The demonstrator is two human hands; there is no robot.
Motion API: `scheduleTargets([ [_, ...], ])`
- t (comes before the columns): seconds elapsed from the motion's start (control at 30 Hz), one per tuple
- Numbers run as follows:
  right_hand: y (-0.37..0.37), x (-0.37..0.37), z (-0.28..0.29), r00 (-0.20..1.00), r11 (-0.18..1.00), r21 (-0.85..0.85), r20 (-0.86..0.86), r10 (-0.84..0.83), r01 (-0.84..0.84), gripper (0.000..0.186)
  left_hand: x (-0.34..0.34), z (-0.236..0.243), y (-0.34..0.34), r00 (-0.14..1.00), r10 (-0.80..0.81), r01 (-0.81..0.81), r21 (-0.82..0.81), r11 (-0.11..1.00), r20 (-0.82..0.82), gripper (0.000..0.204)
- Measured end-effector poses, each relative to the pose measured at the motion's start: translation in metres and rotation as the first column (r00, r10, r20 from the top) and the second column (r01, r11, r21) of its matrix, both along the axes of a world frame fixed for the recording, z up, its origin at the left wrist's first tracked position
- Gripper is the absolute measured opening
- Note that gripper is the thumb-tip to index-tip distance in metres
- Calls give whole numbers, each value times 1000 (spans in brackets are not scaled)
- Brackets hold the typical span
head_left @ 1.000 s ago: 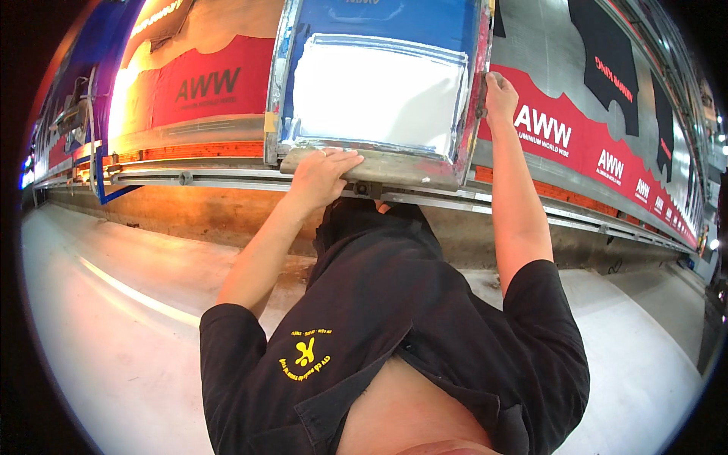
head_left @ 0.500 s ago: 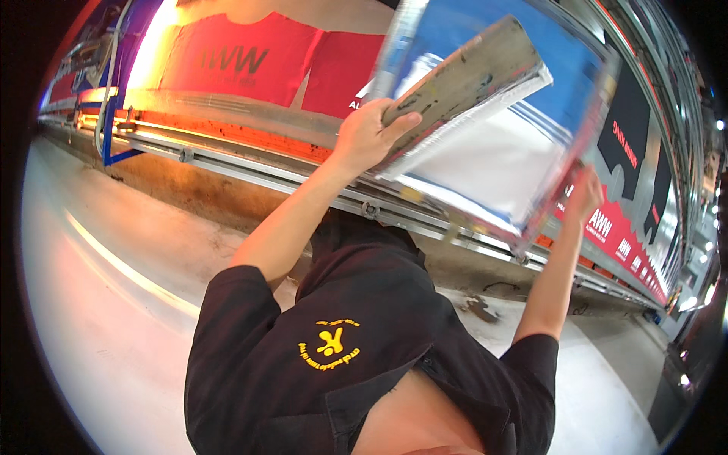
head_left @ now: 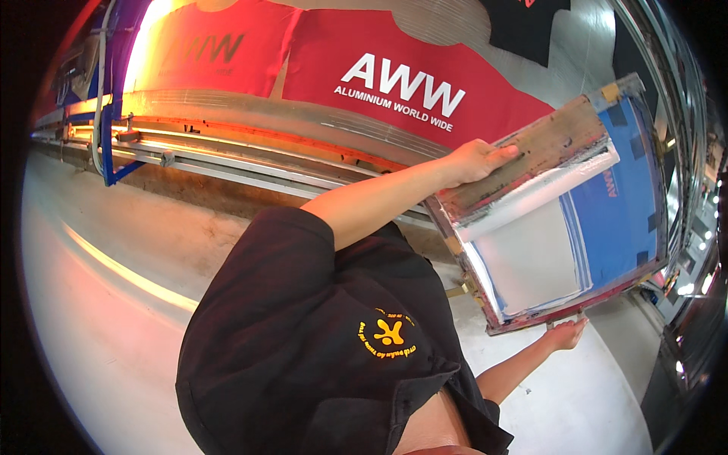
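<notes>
My left hand (head_left: 479, 161) is closed on the wooden back of a wide squeegee (head_left: 542, 159). White ink coats the squeegee's blade side. It lies over the far left part of a screen-printing frame (head_left: 497, 327), whose mesh is blue with a broad patch of white ink. The frame is tilted and held up to my right. At its near right edge my right hand (head_left: 567, 334) is closed on the frame from below; the fingertips are partly hidden. Left of the frame, a red fabric piece (head_left: 364, 64) with a white printed design lies flat on the long printing table (head_left: 318, 125).
Another red fabric piece (head_left: 220, 57) lies further left under a glowing orange heater with a blue stand (head_left: 112, 152). A black fabric piece (head_left: 527, 34) is at the back. A metal rail (head_left: 250, 173) follows the table's near edge, beside the pale floor (head_left: 114, 303).
The screen frame, the squeegee and both hands have moved right and nearer. More of the printed red fabric has come into sight. Both hands keep their hold.
</notes>
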State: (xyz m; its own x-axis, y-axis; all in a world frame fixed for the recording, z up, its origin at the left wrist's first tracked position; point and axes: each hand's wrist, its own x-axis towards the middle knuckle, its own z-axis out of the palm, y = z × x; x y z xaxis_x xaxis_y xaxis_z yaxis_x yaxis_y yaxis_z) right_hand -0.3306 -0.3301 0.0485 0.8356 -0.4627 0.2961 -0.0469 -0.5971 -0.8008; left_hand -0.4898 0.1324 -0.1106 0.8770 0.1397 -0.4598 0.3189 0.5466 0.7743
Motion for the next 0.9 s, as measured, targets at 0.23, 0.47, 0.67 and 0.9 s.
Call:
scheduleTargets([
  [0.23,-92,-40,-3,935,915,197,-113,-335,352,36,71,28,-88,983,-77,70,46,996,167,76],
  [0.47,-212,-43,-6,881,880,49,4,-474,473,39,121,-1,-170,978,-188,167,206,964,85,84],
  [0.67,-182,-63,-19,793,792,-46,-12,-610,609,37,151,-60,-207,957,-237,204,190,960,167,80],
  [0.9,-156,-77,-42,711,711,-94,-39,-702,697,40,162,-82,-208,941,-283,254,165,953,184,74],
])
